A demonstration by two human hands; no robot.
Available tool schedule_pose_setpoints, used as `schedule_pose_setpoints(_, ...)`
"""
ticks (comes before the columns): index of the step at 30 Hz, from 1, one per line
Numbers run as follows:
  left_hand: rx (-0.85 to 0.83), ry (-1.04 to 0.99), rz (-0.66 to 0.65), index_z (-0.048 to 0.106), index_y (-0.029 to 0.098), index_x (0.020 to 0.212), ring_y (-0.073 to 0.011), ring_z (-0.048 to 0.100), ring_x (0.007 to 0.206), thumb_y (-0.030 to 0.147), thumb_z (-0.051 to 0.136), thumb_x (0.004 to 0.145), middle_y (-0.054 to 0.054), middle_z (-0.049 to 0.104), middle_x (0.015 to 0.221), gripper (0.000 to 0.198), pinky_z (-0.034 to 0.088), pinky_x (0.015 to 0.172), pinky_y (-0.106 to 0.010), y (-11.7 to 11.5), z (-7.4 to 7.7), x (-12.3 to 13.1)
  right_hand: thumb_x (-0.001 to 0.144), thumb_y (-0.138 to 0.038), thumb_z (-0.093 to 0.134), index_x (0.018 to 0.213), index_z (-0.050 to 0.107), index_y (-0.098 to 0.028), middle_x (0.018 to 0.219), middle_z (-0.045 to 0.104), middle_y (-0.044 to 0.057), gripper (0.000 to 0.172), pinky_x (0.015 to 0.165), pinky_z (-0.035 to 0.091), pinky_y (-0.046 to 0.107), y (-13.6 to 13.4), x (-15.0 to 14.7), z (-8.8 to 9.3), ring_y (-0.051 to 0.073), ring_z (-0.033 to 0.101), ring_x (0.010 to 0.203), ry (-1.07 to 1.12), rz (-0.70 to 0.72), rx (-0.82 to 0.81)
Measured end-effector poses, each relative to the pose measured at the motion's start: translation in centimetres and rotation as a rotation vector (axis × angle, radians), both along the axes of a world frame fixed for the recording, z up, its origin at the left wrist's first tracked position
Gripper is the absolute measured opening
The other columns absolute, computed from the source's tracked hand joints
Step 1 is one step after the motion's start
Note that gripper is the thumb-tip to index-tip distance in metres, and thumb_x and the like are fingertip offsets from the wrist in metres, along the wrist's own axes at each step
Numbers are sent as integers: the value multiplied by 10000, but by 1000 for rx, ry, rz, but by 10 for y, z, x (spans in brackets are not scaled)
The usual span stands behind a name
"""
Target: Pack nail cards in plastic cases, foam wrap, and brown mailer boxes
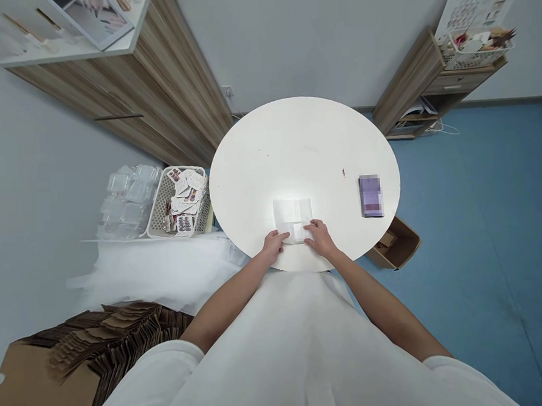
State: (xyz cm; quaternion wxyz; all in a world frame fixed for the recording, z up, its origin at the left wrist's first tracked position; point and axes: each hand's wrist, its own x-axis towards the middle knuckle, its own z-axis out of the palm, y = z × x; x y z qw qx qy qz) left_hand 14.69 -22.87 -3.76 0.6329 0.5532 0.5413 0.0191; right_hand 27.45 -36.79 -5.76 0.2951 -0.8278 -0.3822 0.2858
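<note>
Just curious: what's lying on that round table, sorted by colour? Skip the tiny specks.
White: 1, a flat packet, touched by the left hand and the right hand
Purple: 1, a flat rectangular item
Total: 2

A pale grey wall (pixel 311 35) rises behind a round white table (pixel 294 134), which stands on a blue floor (pixel 483 214) under even, soft light. A tall wood-grain cabinet with a white top (pixel 163 93) fills the left corner, and a white wall socket (pixel 227 92) sits just beside it. To the right, a low wooden shelf unit (pixel 424 83) stands against the wall. An open brown cardboard box (pixel 397 247) sits on the floor by the table's edge.
</note>
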Motion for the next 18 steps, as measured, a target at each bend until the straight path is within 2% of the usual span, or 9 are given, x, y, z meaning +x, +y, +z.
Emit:
schedule_pose_setpoints(3,-9,-1,-102,499,176,669,-69,423,506,275,657,640,49,435,581,189,359,492,-213,1,5,1,699,-227,595,1086,540,-264,1172,389,80,393,898,371,445,0,0,1,277,369,1111,-52,-15,-16)
schedule_pose_setpoints(5,58,4,-222,483,181,635,-71,410,514,255,625,655,54,421,574,162,347,501,-210,-1,8,5,705,-229,587,1093,539,-256,1072,444,80,392,863,390,419,1,0,1,257,421,1031,-37,-14,-31)
schedule_pose_setpoints(9,226,24,-444,492,193,673,-92,445,553,260,574,690,43,467,594,108,374,532,-221,-11,12,18,725,-226,540,1107,515,-229,868,493,33,382,768,423,339,5,-2,3,181,490,814,96,-4,-29)
schedule_pose_setpoints(14,311,19,-554,521,200,751,-129,525,617,270,551,729,16,550,633,80,431,585,-251,-22,13,29,706,-195,463,812,570,-218,757,521,3,152,651,412,280,12,-6,8,148,480,690,211,-50,23)
schedule_pose_setpoints(16,336,28,-592,534,197,794,-143,552,660,264,536,747,1,579,677,81,449,623,-264,-24,11,28,726,-189,394,806,565,-218,757,546,2,191,642,411,272,13,-8,10,144,494,692,245,-101,33)
schedule_pose_setpoints(18,366,40,-640,545,192,836,-153,568,696,254,547,739,-15,599,742,114,458,650,-275,-27,9,25,751,-221,369,901,558,-220,771,568,1,242,648,417,270,14,-9,11,142,515,705,290,-168,46)
